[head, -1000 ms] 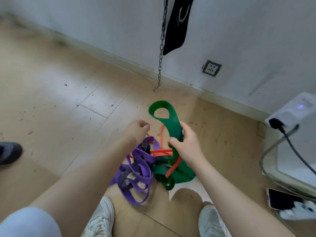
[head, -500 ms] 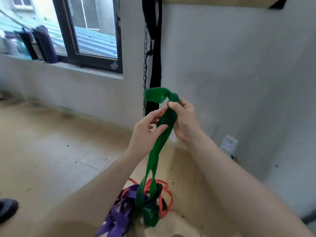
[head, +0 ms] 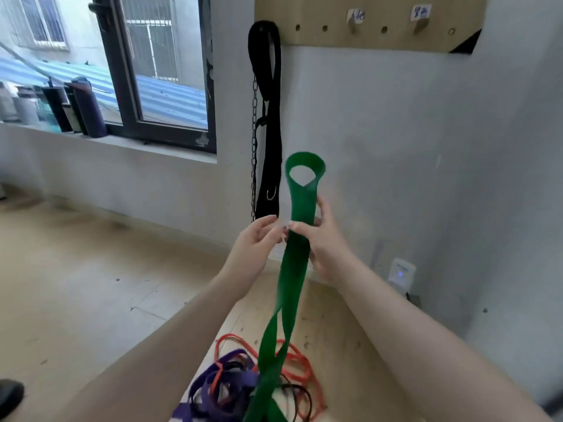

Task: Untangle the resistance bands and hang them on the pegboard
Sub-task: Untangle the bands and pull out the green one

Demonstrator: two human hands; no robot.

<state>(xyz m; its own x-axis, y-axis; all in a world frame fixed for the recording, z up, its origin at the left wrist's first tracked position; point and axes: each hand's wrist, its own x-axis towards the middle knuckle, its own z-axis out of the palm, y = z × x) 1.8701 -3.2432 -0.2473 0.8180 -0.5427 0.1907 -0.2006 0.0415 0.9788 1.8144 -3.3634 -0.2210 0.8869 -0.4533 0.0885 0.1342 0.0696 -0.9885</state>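
The green band point(head: 300, 208), a moment ago down in the floor tangle point(head: 243, 382), is now lifted toward the pegboard point(head: 365, 38), pinched by the right hand point(head: 326, 242); the left hand point(head: 256, 245) is relaxed, empty. Hanging seems next.

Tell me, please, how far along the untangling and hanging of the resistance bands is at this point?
Early. Done: nothing hangs on the pegboard pegs in view. In hand: the right hand grips the green band, raised with its loop up; the left hand is open beside it, and its lower end runs down to the pile. Left: the purple bands, the orange band and a black one lie tangled on the floor.
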